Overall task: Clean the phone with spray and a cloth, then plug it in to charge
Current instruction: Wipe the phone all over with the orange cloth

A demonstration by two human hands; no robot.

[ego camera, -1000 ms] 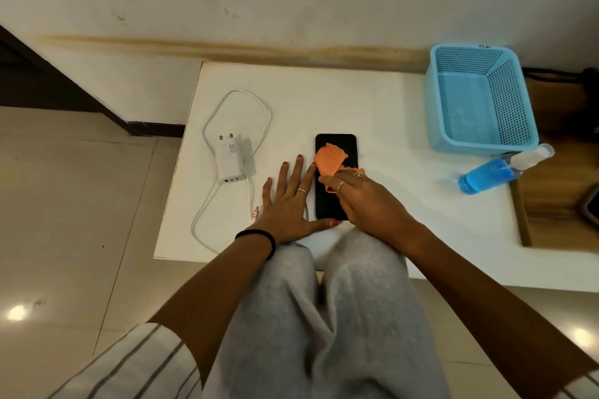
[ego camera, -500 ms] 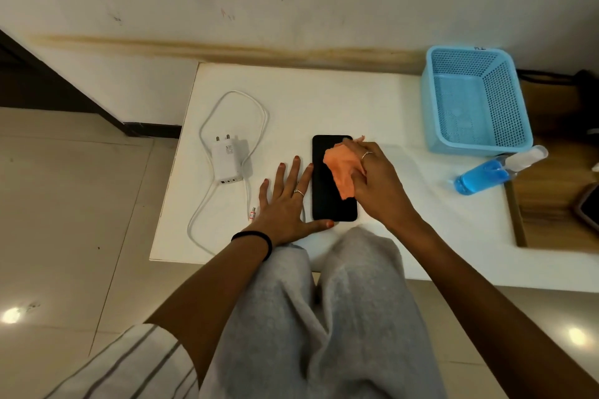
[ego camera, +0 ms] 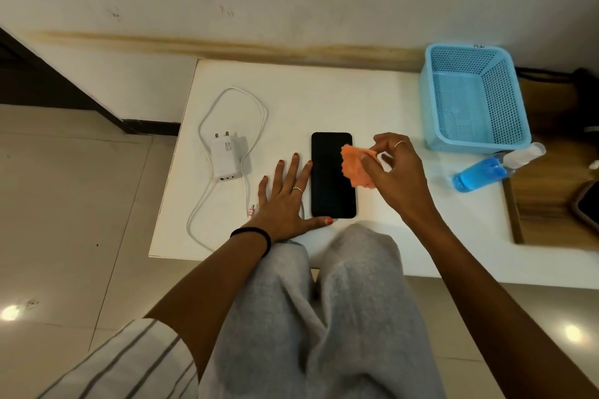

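Now the right hand (ego camera: 393, 176) pinches the orange cloth (ego camera: 356, 168) beside the phone (ego camera: 330, 175) (screen dark), while the left hand (ego camera: 285, 204) lies flat, fingers spread, touching its edge.

The white table (ego camera: 324, 91) is bare along its far edge by the wall. A charger (ego camera: 226, 157) and looped cable (ego camera: 207, 197) crowd the left edge; a blue basket (ego camera: 475, 107) and spray bottle (ego camera: 486, 168) block the right.
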